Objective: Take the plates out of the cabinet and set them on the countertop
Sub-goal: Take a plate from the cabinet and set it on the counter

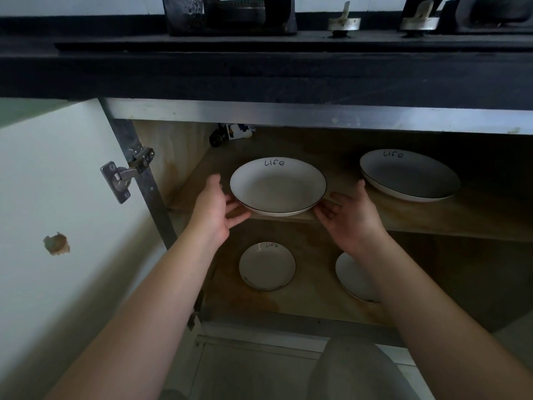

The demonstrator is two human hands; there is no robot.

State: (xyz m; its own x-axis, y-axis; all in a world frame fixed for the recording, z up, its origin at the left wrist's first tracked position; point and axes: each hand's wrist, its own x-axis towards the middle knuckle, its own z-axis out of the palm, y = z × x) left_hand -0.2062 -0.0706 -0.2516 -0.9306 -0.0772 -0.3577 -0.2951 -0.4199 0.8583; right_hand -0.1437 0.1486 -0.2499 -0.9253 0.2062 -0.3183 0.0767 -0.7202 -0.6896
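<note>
Both hands are in at the upper shelf: the left hand [215,204] is cupped against the left edge of a white round ceramic plate with a thin dark rim [278,187], fingers tucked under its near-left lip, while the right hand [350,210] sits open just beside the near-right edge, fingertips at or just under the rim. Can't tell if it's really gripping yet, looks more like it's about to.

That plate rests near the front of the wooden upper shelf [432,217] inside the open cabinet. A second matching white plate [409,176] sits further right on the same shelf, and two smaller white plates, one on the left [266,267] and one partly hidden behind the right forearm [356,280], are on the bottom shelf. None are on the dark stone countertop [259,73] yet, so it's early days.

What I'd worry about: the countertop overhangs right above, so lifting too fast could knock the plate's far edge on the metal strip [288,112]. Also, a lopsided grip, with only the left really under it, could let the glazed plate tip and slide off.
</note>
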